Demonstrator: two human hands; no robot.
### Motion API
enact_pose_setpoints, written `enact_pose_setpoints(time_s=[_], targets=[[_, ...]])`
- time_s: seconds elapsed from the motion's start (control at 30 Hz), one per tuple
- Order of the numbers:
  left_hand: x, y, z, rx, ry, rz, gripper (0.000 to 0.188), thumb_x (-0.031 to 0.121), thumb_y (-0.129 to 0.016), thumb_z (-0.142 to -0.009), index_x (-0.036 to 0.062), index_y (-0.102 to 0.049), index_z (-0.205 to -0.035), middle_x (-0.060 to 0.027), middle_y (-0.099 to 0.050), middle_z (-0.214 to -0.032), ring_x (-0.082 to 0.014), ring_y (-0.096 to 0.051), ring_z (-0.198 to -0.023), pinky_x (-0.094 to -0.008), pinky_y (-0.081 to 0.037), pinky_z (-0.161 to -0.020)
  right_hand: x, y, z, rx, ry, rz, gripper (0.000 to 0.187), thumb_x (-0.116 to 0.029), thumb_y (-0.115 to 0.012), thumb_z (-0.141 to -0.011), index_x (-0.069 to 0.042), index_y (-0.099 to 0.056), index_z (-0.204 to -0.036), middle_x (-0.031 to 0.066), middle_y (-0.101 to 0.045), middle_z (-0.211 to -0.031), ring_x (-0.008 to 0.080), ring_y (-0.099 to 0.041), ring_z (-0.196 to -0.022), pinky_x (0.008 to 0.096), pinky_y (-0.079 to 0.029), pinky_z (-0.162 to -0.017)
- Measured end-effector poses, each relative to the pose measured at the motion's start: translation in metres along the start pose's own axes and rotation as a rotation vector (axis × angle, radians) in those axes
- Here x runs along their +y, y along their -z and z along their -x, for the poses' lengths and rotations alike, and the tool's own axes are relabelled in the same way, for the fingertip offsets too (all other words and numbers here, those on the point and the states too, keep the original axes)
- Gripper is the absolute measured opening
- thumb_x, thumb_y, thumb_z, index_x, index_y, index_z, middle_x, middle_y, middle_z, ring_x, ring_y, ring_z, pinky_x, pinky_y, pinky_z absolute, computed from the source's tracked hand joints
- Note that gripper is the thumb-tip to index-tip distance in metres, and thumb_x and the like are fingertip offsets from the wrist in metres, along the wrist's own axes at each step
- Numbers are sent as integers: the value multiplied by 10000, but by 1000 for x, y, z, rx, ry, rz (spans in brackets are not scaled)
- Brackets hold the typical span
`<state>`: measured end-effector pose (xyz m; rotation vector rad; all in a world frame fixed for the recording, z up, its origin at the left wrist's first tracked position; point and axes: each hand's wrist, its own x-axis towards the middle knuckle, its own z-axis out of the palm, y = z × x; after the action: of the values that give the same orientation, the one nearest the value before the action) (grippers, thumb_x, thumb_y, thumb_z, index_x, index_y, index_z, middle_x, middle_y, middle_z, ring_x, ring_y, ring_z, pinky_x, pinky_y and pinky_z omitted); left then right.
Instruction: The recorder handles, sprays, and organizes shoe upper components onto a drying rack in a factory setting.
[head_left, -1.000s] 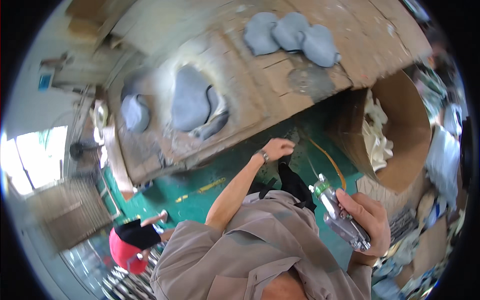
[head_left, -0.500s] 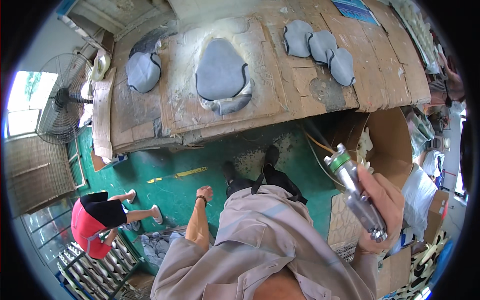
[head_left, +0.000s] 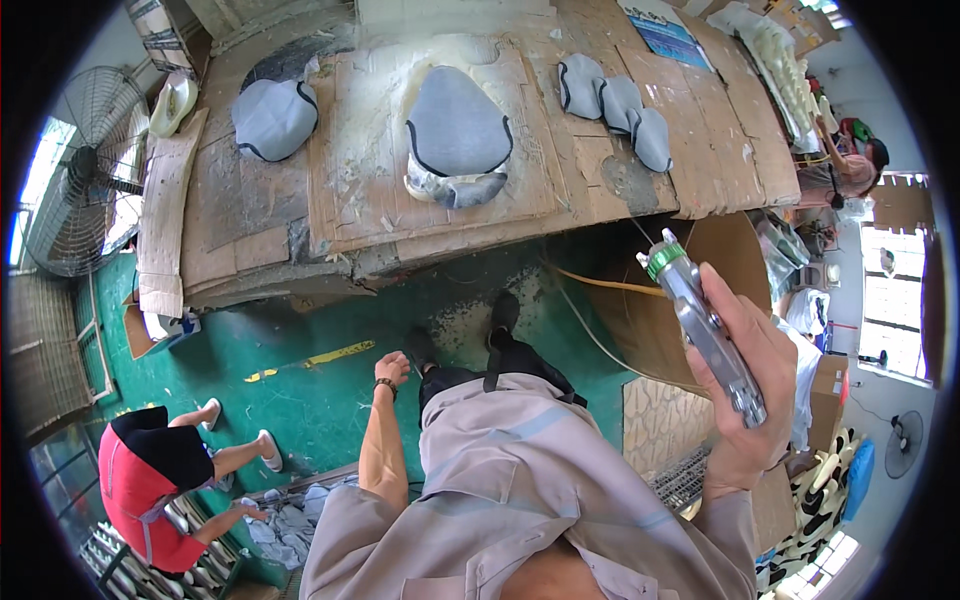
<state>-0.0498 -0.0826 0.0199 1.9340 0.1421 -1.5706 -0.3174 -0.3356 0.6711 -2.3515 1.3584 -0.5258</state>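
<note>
My right hand (head_left: 745,375) is wrapped around a metal spray gun (head_left: 706,325) with a green ring near its nozzle, raised in front of the table's edge. The nozzle points up and away from me. My left hand (head_left: 393,368) hangs over the green floor, fingers curled closed, with nothing visible in it. On the table ahead lies a large grey fabric pad (head_left: 460,125) with black edging, a folded part at its near end. To its left sits a rounded grey pad (head_left: 274,120). Right of it, three smaller grey pads (head_left: 620,105) overlap in a row.
Worn cardboard (head_left: 390,240) covers the table, pale residue around the large pad. An orange hose (head_left: 610,284) runs by a large cardboard box (head_left: 715,250) at right. A fan (head_left: 85,165) stands at left. Lower left, a person in red (head_left: 150,490) bends by grey fabric (head_left: 285,535).
My view has turned to the right, so the table and pads sit further left. The spray gun stays in my right hand, tilted more upright. The person in red has reached an arm toward the grey fabric.
</note>
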Motion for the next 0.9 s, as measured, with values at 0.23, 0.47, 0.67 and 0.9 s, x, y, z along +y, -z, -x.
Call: enact_pose_setpoints(time_s=[0.23, 0.47, 0.67, 0.9], targets=[[-28, 36, -14, -28, 5, -7, 254, 197, -655, -957, 115, -684, -1196, -57, -730, -979, -188, -698, -820, -409, -584, -690, -75, -16, 11, -105, 122, 54, 604, 4, -673, -739, 10, -615, -1340, 172, -677, -912, 268, -655, -778, 324, -503, -722], [-81, 78, -9, -9, 86, 55, 288, 179, -636, -961, 106, -667, -1237, -74, -725, -991, -215, -699, -841, -444, -583, -741, -125, -51, 21, -146, 267, 119, 621, 22, -699, -744, -3, -602, -1357, 173, -693, -904, 312, -672, -755, 377, -522, -667], [-105, 86, -7, 33, 111, 129, 283, 172, -636, -939, 83, -684, -1203, -77, -733, -926, -208, -703, -760, -429, -583, -688, -162, -57, 41, -236, 368, 219, 641, -10, -724, -725, 1, -602, -1354, 151, -668, -842, 289, -656, -722, 368, -510, -646], [-101, 76, -1, 11, 107, 118, 279, 173, -644, -936, 92, -690, -1198, -69, -730, -905, -196, -693, -746, -422, -567, -689, -155, -52, 68, -290, 404, 249, 656, -15, -758, -703, -35, -623, -1344, 105, -656, -761, 248, -636, -647, 352, -486, -567]])
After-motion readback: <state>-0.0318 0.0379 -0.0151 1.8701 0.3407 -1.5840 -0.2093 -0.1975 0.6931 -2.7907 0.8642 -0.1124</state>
